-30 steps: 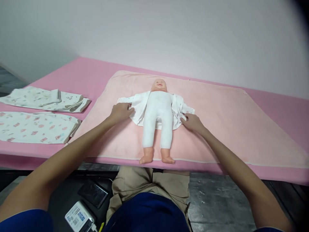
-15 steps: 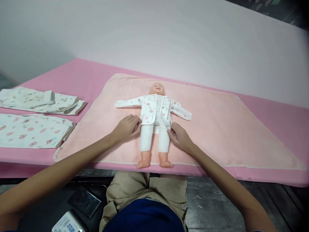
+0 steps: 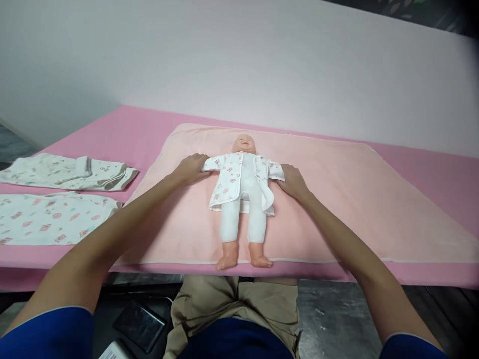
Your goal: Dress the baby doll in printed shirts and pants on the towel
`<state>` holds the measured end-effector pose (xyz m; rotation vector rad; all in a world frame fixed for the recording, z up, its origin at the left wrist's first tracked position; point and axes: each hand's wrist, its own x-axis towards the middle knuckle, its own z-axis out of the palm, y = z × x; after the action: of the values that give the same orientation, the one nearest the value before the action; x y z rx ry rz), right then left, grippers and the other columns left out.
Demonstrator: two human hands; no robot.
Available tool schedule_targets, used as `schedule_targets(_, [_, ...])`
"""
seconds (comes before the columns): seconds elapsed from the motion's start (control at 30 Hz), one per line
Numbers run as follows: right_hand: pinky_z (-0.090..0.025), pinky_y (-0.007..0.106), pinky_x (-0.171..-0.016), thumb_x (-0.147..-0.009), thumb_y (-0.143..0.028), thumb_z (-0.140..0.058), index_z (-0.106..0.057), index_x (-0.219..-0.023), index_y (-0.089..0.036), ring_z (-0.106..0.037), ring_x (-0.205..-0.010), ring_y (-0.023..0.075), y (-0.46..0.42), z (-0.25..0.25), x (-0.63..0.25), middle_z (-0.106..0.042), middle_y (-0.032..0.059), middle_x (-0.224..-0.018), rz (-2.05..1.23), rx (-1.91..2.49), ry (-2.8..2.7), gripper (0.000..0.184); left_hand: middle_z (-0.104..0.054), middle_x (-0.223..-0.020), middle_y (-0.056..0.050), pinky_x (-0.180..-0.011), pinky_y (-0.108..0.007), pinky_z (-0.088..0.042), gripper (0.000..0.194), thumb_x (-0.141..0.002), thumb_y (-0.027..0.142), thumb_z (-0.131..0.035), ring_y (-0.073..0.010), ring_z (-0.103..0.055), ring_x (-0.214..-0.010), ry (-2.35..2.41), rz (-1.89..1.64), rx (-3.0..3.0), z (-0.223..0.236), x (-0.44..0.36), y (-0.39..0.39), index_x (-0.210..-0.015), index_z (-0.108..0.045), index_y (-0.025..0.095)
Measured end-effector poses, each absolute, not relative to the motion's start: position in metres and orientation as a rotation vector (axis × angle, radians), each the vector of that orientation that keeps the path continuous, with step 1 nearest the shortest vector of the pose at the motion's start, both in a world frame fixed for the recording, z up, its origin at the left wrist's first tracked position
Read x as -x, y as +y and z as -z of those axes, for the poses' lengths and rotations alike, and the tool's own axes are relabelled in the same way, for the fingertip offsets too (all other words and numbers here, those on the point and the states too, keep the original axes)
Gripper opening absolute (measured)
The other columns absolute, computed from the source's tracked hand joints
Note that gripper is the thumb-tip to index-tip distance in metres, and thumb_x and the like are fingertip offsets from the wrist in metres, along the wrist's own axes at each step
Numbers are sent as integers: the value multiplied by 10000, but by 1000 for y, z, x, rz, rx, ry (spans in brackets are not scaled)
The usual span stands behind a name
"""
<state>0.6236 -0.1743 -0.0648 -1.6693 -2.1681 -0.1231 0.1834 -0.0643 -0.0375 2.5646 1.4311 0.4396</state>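
A baby doll (image 3: 257, 219) with a white cloth body and bare plastic feet lies on its back, head away from me. It wears a white printed baby jacket (image 3: 229, 180), its front hanging apart over the chest. My left hand (image 3: 190, 168) is closed around the cuff end of the sleeve on the left. On the other side, my right hand (image 3: 294, 180) grips the opposite sleeve at its cuff. Both doll arms are spread sideways, and the doll's hands are hidden by the sleeves and my fingers.
Under the doll is a peach blanket (image 3: 355, 199) on a pink-covered table (image 3: 422, 164) against a white wall. Two stacks of folded clothes, a greenish-printed one (image 3: 48, 172) and a pink-printed one (image 3: 52, 219), lie left. A dark phone (image 3: 139, 325) is below the table edge.
Both hands have moved up from the jacket's lower hem to the sleeve ends and taken hold there. The sleeves look shorter and bunched, and the hem now spreads wider.
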Motion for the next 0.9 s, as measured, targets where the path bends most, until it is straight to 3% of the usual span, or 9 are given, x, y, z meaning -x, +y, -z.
schedule_targets(0.1, [-505, 487, -944, -1029, -410, -501, -610, -1392, -112, -640, -1128, 383, -158, 56, -641, -715, 253, -1335, 151, 1767, -2141, 482, -746, -1157, -178, -908, -439, -498, 506, -925, 684, -660, -411, -687, -1136, 1490, -419, -2604, 29, -193, -48, -1172, -641, 243])
schedule_targets(0.23, [-518, 479, -907, -1034, -391, -506, -587, -1426, -119, -645, -1146, 395, -143, 43, -672, -710, 242, -1361, 165, 1789, -2144, 485, -755, -1290, -166, -846, -374, -478, 504, -1014, 661, -578, -382, -716, -1157, 1436, -419, -2711, 25, -202, -23, -1290, -634, 243])
schedule_targets(0.5, [-509, 546, -1036, -980, -282, -530, -588, -1448, -112, -639, -1201, 409, -127, 59, -690, -691, 244, -1413, 190, 1813, -2196, 501, -699, -1458, -191, -895, -427, -539, 616, -1113, 647, -395, -384, -734, -1195, 1432, -225, -2822, 34, -221, -11, -1514, -560, 209])
schedule_targets(0.63, [-534, 524, -1082, -882, -141, -538, -572, -1538, -113, -629, -1300, 382, -144, 77, -710, -675, 220, -1484, 144, 1879, -2035, 657, -708, -1481, -188, -944, -457, -558, 558, -1122, 495, -381, -392, -686, -1315, 1539, -203, -2755, 45, -200, -17, -1563, -562, 204])
schedule_targets(0.77, [-546, 515, -1134, -903, -85, -452, -642, -1522, -138, -599, -1403, 357, -161, 87, -741, -671, 182, -1545, 112, 2032, -1974, 649, -709, -1518, -159, -972, -468, -557, 523, -1085, 317, -401, -378, -662, -1360, 1679, -182, -2719, 48, -174, -19, -1560, -597, 215])
schedule_targets(0.9, [-472, 628, -1211, -893, -89, -463, -577, -1585, -54, -531, -1487, 421, -182, 84, -748, -567, 264, -1645, 177, 2170, -1910, 703, -707, -1475, -199, -1004, -494, -529, 480, -1024, 146, -421, -398, -630, -1348, 1871, -63, -2670, 44, -158, -28, -1442, -658, 156])
